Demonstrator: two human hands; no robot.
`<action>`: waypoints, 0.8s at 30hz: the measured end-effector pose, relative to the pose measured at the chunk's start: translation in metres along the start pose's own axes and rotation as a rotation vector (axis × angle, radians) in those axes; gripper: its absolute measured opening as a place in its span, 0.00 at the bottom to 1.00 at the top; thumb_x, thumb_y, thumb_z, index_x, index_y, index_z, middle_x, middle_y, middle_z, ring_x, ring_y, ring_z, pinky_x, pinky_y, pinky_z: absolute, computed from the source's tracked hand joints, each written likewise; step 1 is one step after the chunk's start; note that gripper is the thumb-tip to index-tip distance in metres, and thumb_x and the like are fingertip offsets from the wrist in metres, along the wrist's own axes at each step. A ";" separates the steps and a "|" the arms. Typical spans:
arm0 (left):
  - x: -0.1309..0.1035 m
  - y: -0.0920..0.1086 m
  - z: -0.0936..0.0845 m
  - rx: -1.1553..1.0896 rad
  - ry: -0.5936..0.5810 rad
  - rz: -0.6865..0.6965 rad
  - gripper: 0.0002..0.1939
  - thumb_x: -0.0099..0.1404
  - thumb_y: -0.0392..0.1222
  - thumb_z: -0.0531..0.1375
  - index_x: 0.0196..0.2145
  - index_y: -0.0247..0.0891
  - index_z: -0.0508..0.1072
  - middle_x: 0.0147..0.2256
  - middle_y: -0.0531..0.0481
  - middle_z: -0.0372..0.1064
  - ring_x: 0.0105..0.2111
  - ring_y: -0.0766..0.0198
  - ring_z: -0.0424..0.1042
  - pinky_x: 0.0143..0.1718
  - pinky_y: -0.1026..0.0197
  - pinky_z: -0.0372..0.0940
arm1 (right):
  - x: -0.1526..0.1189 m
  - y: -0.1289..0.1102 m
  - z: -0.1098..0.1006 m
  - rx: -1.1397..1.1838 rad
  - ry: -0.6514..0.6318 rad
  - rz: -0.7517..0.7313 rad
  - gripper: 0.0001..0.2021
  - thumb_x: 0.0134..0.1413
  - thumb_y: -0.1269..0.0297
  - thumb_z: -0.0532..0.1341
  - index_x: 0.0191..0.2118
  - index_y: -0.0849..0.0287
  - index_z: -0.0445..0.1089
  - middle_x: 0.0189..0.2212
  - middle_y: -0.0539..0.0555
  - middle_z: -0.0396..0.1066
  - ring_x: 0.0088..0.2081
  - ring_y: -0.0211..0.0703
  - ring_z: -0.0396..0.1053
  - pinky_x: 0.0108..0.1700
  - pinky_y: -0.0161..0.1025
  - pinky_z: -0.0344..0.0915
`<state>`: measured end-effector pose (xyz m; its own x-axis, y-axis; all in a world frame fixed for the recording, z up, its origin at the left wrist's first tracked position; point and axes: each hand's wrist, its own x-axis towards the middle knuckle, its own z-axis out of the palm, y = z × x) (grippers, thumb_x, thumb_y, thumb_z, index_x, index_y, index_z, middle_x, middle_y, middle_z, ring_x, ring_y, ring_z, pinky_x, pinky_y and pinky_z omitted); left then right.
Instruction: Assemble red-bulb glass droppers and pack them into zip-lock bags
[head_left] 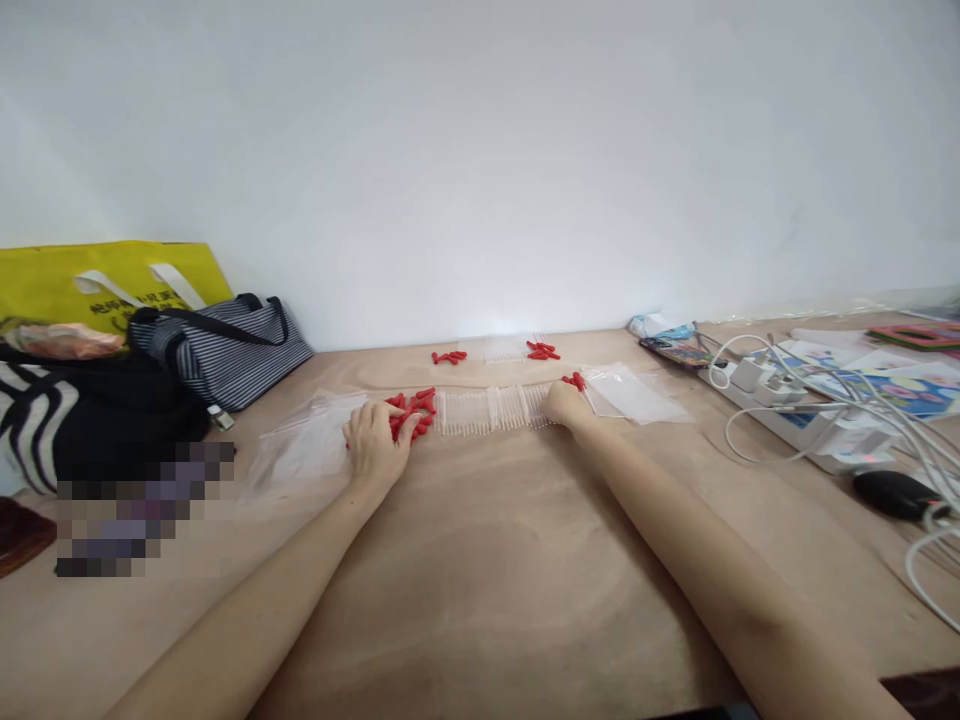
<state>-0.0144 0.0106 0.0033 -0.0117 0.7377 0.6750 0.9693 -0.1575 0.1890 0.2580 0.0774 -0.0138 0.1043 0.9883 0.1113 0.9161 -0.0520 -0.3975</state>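
My left hand [377, 440] rests on a pile of small red pieces [421, 402], its fingers apart around them. A row of thin clear sticks [487, 410] lies side by side between my hands. At the row's right end, my right hand [564, 405] is closed, and what it grips is too small to name. More red pieces [574, 380] show just beyond it. Clear plastic bags [311, 445] lie left of my left hand, and others [637, 393] lie to the right. Farther back are two small red groups [543, 350] beside more clear sticks [506, 348].
On the left stand a yellow bag [45, 280], a striped bag [232, 350] and a black bag [112, 420]. A power strip [817, 435] with tangled white cables, a black mouse-like object [896, 495] and colourful papers [900, 385] occupy the right side. A wall rises behind the table [480, 560].
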 end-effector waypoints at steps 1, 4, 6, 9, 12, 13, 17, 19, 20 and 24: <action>-0.001 0.002 0.001 -0.087 -0.001 0.030 0.09 0.59 0.45 0.53 0.28 0.37 0.64 0.31 0.46 0.65 0.37 0.54 0.62 0.39 0.53 0.56 | 0.000 0.000 0.000 -0.009 -0.011 0.013 0.11 0.40 0.78 0.55 0.32 0.70 0.71 0.30 0.68 0.71 0.32 0.50 0.70 0.30 0.37 0.62; -0.008 0.012 0.004 -0.386 -0.109 0.118 0.07 0.58 0.44 0.54 0.28 0.37 0.64 0.29 0.48 0.66 0.32 0.60 0.66 0.35 0.59 0.60 | -0.002 0.000 -0.003 -0.026 -0.027 0.033 0.09 0.42 0.77 0.55 0.32 0.69 0.70 0.30 0.66 0.71 0.33 0.48 0.70 0.31 0.36 0.62; -0.014 0.023 0.005 -0.500 -0.237 0.142 0.07 0.58 0.42 0.55 0.27 0.37 0.64 0.28 0.50 0.67 0.29 0.62 0.67 0.31 0.61 0.62 | -0.005 0.000 -0.008 -0.023 -0.008 -0.001 0.09 0.44 0.77 0.55 0.32 0.70 0.69 0.31 0.67 0.70 0.34 0.49 0.69 0.33 0.37 0.62; -0.021 0.037 0.005 -0.529 -0.379 0.160 0.05 0.57 0.40 0.55 0.27 0.37 0.65 0.28 0.51 0.69 0.29 0.63 0.68 0.30 0.61 0.62 | -0.017 0.001 -0.014 0.001 0.046 -0.098 0.10 0.47 0.77 0.53 0.37 0.71 0.67 0.36 0.68 0.67 0.39 0.49 0.66 0.38 0.39 0.61; -0.023 0.041 0.006 -0.501 -0.420 0.197 0.03 0.56 0.36 0.55 0.30 0.37 0.66 0.29 0.50 0.69 0.30 0.62 0.68 0.32 0.59 0.64 | -0.039 0.003 -0.014 0.050 0.073 -0.251 0.13 0.50 0.77 0.51 0.42 0.67 0.64 0.39 0.63 0.64 0.41 0.45 0.63 0.43 0.39 0.59; -0.023 0.040 0.007 -0.489 -0.415 0.214 0.05 0.55 0.35 0.55 0.32 0.37 0.67 0.30 0.50 0.70 0.31 0.62 0.69 0.34 0.58 0.64 | -0.048 0.004 -0.013 0.077 0.074 -0.331 0.13 0.51 0.76 0.51 0.43 0.65 0.64 0.39 0.61 0.63 0.41 0.43 0.63 0.44 0.39 0.59; -0.021 0.038 0.011 -0.434 -0.396 0.286 0.10 0.55 0.36 0.56 0.37 0.37 0.70 0.38 0.46 0.69 0.38 0.58 0.67 0.42 0.55 0.62 | -0.075 0.007 -0.002 0.238 0.053 -0.761 0.12 0.52 0.78 0.49 0.40 0.63 0.64 0.34 0.58 0.60 0.37 0.41 0.62 0.43 0.41 0.60; -0.020 0.039 0.012 -0.420 -0.408 0.292 0.07 0.57 0.38 0.56 0.34 0.37 0.72 0.37 0.46 0.69 0.38 0.58 0.67 0.41 0.55 0.62 | -0.081 0.006 0.003 0.267 0.041 -0.803 0.11 0.53 0.76 0.48 0.40 0.62 0.64 0.34 0.57 0.60 0.36 0.41 0.61 0.41 0.40 0.61; -0.020 0.040 0.012 -0.426 -0.415 0.296 0.07 0.58 0.39 0.55 0.32 0.38 0.73 0.36 0.47 0.69 0.37 0.58 0.67 0.40 0.56 0.62 | -0.082 0.005 0.005 0.273 0.042 -0.797 0.11 0.54 0.75 0.48 0.40 0.62 0.64 0.34 0.57 0.60 0.36 0.41 0.61 0.41 0.40 0.61; -0.020 0.047 0.010 -0.475 -0.423 0.318 0.07 0.61 0.37 0.53 0.31 0.38 0.70 0.32 0.50 0.70 0.35 0.61 0.67 0.38 0.58 0.61 | -0.081 -0.003 0.010 0.312 0.072 -0.763 0.11 0.55 0.71 0.50 0.40 0.61 0.66 0.32 0.55 0.62 0.34 0.40 0.62 0.39 0.39 0.62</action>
<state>0.0341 -0.0054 -0.0087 0.4442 0.7846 0.4326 0.6963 -0.6061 0.3844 0.2430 -0.0015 -0.0305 -0.4685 0.7238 0.5065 0.5970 0.6820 -0.4224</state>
